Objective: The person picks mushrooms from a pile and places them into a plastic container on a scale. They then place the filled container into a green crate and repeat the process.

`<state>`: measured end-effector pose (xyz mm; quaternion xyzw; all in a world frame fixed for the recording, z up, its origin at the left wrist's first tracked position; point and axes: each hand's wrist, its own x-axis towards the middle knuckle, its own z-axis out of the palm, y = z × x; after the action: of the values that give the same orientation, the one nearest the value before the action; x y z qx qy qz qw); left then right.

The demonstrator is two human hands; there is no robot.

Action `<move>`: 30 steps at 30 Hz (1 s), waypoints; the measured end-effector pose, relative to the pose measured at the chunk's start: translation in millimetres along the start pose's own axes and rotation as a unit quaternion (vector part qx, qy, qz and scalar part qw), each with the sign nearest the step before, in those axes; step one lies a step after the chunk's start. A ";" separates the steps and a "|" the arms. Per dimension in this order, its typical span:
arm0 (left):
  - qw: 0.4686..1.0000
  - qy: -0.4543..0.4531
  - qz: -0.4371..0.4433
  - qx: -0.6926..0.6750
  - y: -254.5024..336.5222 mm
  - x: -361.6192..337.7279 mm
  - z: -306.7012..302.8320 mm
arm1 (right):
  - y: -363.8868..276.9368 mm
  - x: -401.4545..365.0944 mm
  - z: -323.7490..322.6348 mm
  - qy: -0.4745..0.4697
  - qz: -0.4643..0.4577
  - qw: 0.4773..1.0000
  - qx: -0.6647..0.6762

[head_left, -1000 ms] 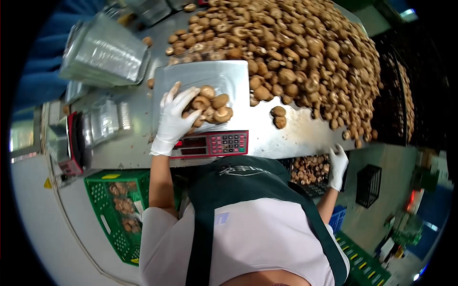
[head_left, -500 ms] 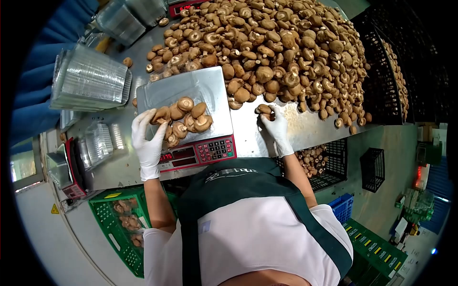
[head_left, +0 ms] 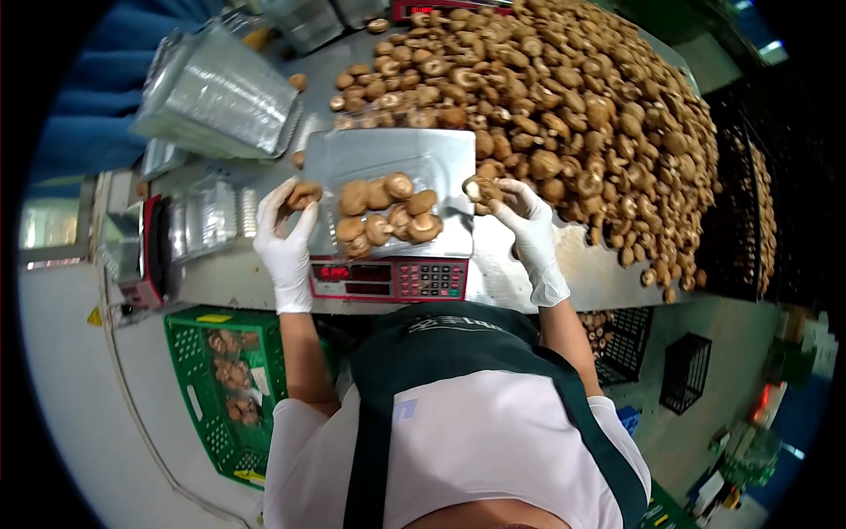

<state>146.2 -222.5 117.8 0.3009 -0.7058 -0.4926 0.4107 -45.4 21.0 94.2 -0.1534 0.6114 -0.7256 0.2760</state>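
Both grips closed on mushrooms at the scale (head_left: pixel 388 278)

Left hand (head_left: pixel 284 231) pinches a mushroom (head_left: pixel 304 194) just left of the pan (head_left: pixel 388 154). Right hand (head_left: pixel 531 227) clasps a second mushroom (head_left: pixel 482 189) at the pan's right edge. Between the grips lies a small heap (head_left: pixel 385 216); beyond the right grip, the big pile (head_left: pixel 564 88) covers the desk (head_left: pixel 592 264).

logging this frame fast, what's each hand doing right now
left hand: closed on a single mushroom, just left of the scale pan.
right hand: closed on a second mushroom at the pan's right edge.
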 end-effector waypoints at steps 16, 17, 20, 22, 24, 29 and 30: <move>0.903 -0.298 0.285 0.119 40.5 -41.4 60.4 | -29.7 -33.1 38.9 -0.176 0.097 0.975 -0.099; 0.914 -0.300 0.263 0.073 40.5 -38.2 62.8 | -25.8 -37.3 24.9 -0.150 0.094 0.981 -0.079; 0.976 -0.176 0.128 -0.010 31.3 -13.9 43.9 | -20.8 -53.7 -36.4 0.012 0.085 0.987 -0.138; 0.997 -0.062 0.015 -0.041 14.3 4.7 21.2 | -8.2 -72.1 -103.0 0.117 0.109 0.959 -0.234; 1.000 -0.003 -0.023 -0.015 -12.8 18.8 -3.3 | 16.0 -105.3 -189.2 0.209 0.148 0.904 -0.343; 0.995 -0.033 -0.092 -0.020 -29.0 17.1 -16.7 | 45.9 -183.2 -293.6 0.232 0.287 0.664 -0.651; 0.994 -0.047 -0.102 -0.009 -32.3 15.3 -14.1 | 50.7 -188.7 -298.1 0.235 0.300 0.633 -0.674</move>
<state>151.9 -252.2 94.2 0.3435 -0.6857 -0.5520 0.3274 -50.4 366.2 5.3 0.0705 0.9869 -0.0002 0.1453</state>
